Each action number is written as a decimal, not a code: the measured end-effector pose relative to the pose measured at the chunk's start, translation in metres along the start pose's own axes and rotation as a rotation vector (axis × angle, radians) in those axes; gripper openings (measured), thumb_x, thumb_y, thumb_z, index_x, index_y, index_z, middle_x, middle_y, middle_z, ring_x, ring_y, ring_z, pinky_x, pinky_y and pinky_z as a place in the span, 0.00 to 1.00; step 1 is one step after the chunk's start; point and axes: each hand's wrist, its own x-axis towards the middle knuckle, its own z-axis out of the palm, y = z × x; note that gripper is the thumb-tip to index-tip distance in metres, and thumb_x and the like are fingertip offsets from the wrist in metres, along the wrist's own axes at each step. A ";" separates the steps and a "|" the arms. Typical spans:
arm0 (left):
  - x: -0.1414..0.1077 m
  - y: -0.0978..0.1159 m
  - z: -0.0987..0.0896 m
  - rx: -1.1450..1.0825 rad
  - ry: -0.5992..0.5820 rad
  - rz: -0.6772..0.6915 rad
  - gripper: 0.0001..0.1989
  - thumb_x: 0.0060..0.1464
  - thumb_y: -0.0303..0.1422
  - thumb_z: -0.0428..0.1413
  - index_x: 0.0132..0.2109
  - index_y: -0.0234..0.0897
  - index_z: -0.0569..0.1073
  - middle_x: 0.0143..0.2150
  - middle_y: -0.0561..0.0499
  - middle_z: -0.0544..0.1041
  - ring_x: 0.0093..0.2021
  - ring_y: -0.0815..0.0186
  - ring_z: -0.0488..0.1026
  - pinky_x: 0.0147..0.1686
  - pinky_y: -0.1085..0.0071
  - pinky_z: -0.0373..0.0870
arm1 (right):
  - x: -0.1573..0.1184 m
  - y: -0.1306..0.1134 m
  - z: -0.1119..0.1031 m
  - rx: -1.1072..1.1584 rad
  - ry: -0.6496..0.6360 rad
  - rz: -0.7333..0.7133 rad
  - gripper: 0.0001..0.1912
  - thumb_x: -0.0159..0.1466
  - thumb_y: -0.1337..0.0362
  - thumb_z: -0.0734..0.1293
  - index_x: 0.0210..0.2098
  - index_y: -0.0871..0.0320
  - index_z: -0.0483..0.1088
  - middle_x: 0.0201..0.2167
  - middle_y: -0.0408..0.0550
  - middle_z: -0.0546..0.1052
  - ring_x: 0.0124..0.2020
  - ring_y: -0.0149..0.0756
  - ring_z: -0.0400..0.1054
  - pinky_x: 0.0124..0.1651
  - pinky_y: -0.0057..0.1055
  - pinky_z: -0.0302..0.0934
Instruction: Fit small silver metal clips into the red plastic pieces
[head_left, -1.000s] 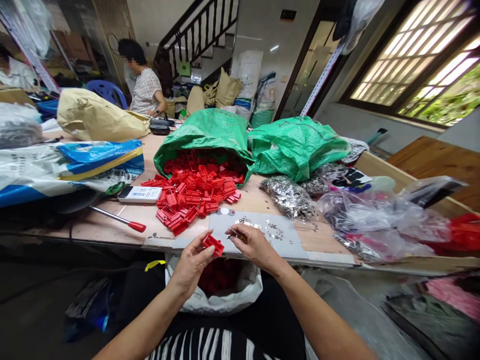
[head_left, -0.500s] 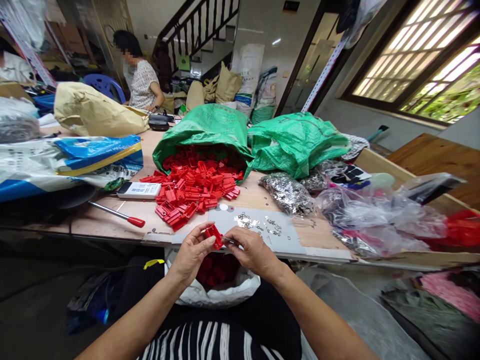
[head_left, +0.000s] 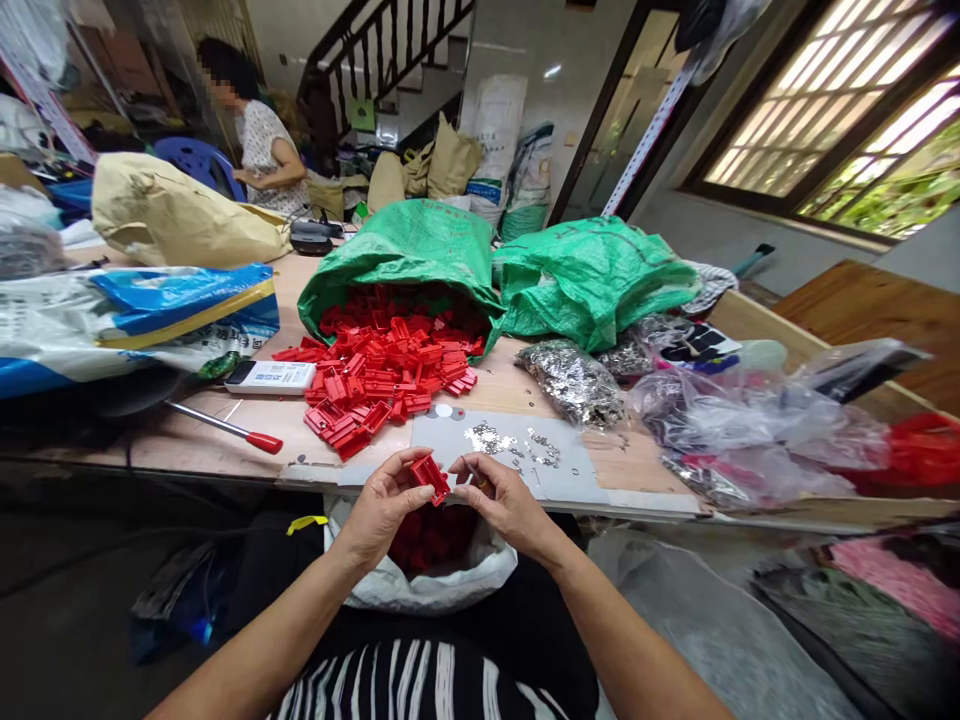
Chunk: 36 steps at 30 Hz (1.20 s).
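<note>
My left hand [head_left: 386, 505] pinches a small red plastic part [head_left: 429, 474], shaped like an open box, between thumb and fingers. Close by on its right, my right hand [head_left: 506, 505] is closed on a slim tool [head_left: 481, 482] with a brownish handle and a thin metal tip; its exact kind is unclear. The tool sits slightly apart from the red part. Below both hands, an open white sack [head_left: 420, 597] in my lap holds more red parts. Small shiny metal pieces [head_left: 487, 438] lie on a grey mat [head_left: 559, 485] just beyond my hands.
Red parts [head_left: 397, 365] spill from a green woven sack [head_left: 420, 235] onto the table. A bag of metal pieces [head_left: 574, 385] and clear plastic bags [head_left: 757, 410] lie right. Left are a white device [head_left: 271, 377] and a red-tipped lever [head_left: 262, 441]. A person [head_left: 266, 150] sits behind.
My right hand has drawn back a little from the red part, and the tool's tip now points up and away from it. The person behind has raised their hands.
</note>
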 end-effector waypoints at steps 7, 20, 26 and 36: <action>0.024 -0.014 -0.018 0.491 -0.019 0.256 0.16 0.45 0.28 0.62 0.43 0.39 0.68 0.44 0.50 0.76 0.40 0.66 0.74 0.44 0.68 0.68 | -0.001 0.023 0.006 -0.229 0.005 0.005 0.13 0.65 0.67 0.60 0.48 0.54 0.70 0.34 0.47 0.70 0.37 0.34 0.65 0.42 0.30 0.59; 0.044 -0.016 -0.032 0.931 -0.115 0.279 0.18 0.47 0.28 0.59 0.48 0.41 0.73 0.39 0.53 0.77 0.39 0.66 0.72 0.42 0.71 0.66 | 0.010 0.033 0.009 -0.341 -0.004 -0.038 0.08 0.61 0.69 0.64 0.39 0.55 0.73 0.35 0.45 0.75 0.38 0.33 0.69 0.42 0.28 0.61; 0.046 -0.012 -0.032 0.981 -0.159 0.289 0.16 0.48 0.28 0.58 0.46 0.40 0.72 0.38 0.54 0.76 0.38 0.67 0.71 0.41 0.73 0.66 | 0.012 0.033 0.010 -0.397 -0.041 -0.040 0.08 0.62 0.69 0.63 0.38 0.55 0.72 0.36 0.45 0.75 0.38 0.32 0.69 0.42 0.27 0.61; 0.048 -0.010 -0.030 0.988 -0.163 0.273 0.13 0.47 0.28 0.60 0.43 0.39 0.73 0.35 0.54 0.76 0.36 0.67 0.71 0.39 0.73 0.65 | 0.010 0.024 0.018 -0.485 -0.057 0.041 0.08 0.64 0.69 0.60 0.38 0.55 0.70 0.37 0.45 0.74 0.39 0.32 0.69 0.42 0.25 0.60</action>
